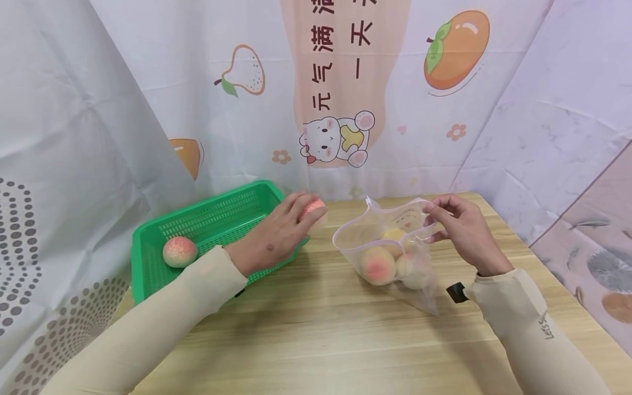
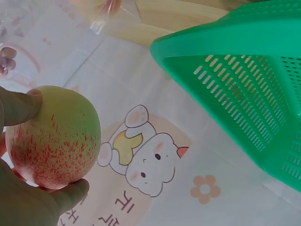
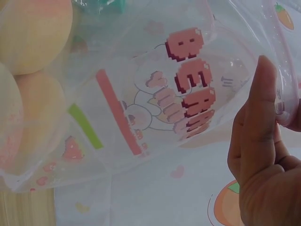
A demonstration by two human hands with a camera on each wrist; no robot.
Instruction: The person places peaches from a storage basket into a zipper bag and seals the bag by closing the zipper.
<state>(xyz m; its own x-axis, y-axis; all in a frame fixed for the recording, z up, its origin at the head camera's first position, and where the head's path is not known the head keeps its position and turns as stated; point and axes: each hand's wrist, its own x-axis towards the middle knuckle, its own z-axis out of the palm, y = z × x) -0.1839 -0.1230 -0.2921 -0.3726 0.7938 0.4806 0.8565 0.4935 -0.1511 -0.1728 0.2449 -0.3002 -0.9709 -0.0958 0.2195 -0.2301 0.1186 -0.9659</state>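
Note:
My left hand (image 1: 278,230) grips a peach (image 2: 56,136), red-speckled over yellow-green, above the right end of the green basket (image 1: 143,263). In the left wrist view the thumb and fingers curl round it, with the basket's corner off to the right. On the right, my right hand (image 1: 461,227) pinches the rim of a clear zip bag (image 1: 419,296) between thumb and fingers. The bag's mouth gapes upward, and several peaches (image 1: 378,266) lie inside. Red printed letters (image 3: 190,80) show on the bag in the right wrist view. Another peach (image 1: 180,252) sits at the basket's left end.
The basket and bag stand on a wood-grain table (image 1: 326,340). Behind them hangs a white curtain (image 1: 266,126) printed with fruit and a cartoon figure, close to the table's back edge. A black wrist fitting (image 1: 457,292) sticks out by the right sleeve.

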